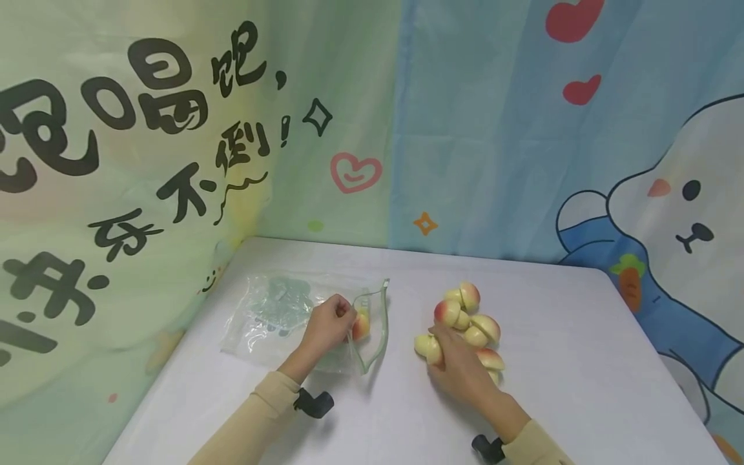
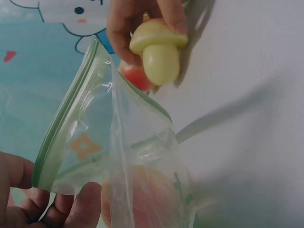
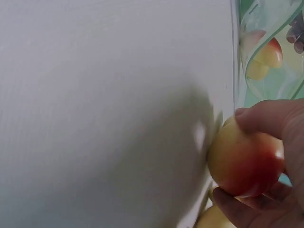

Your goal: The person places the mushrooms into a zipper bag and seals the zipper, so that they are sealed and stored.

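Note:
My left hand (image 1: 327, 324) pinches the green zip edge of a clear plastic zip bag (image 1: 250, 332), whose mouth stands apart and faces right. Inside, near the mouth, is a toy mushroom (image 1: 361, 325) with a red and yellow cap. To the right of the bag, my right hand (image 1: 463, 369) holds another toy mushroom (image 2: 161, 64) by its cap between thumb and fingers. In the left wrist view its pale yellow stem points away from the fingers. The right wrist view shows the held mushroom's cap (image 3: 249, 164), red blending to yellow.
Several more toy mushrooms (image 1: 447, 313) lie in a loose cluster beyond and beside the right hand. Everything rests on a white table (image 1: 575, 361). A printed curtain (image 1: 482, 129) hangs along the table's back and left sides.

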`<action>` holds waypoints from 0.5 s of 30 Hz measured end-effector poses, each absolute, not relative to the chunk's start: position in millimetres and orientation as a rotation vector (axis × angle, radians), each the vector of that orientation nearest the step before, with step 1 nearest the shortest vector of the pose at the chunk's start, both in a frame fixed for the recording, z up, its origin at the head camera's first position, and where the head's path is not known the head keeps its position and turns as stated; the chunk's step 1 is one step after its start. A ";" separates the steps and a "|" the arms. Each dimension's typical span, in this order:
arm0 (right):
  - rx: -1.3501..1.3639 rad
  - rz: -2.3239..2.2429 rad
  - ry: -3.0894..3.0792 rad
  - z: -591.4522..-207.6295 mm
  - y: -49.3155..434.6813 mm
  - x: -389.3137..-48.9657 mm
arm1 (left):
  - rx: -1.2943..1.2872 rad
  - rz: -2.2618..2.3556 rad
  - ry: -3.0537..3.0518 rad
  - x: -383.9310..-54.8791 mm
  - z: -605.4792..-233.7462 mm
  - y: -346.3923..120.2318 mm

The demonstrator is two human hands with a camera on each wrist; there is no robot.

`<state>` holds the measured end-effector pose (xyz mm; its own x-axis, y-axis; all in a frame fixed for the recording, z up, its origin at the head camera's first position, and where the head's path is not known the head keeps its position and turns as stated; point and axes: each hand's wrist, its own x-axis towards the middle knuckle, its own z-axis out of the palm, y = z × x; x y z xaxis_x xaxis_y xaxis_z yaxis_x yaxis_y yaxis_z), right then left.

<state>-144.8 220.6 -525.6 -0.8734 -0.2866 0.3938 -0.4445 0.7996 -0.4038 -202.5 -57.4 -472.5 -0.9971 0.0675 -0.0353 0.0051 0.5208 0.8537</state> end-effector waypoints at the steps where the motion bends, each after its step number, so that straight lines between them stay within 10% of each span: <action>1: 0.524 0.752 -2.683 -526.3 219.3 -144.9 | 0.069 1.506 2.682 -202.4 -472.2 -57.2; 15: 0.356 1.217 -2.690 -513.5 173.8 -156.6 | 0.069 1.504 2.681 -198.9 -468.8 -54.5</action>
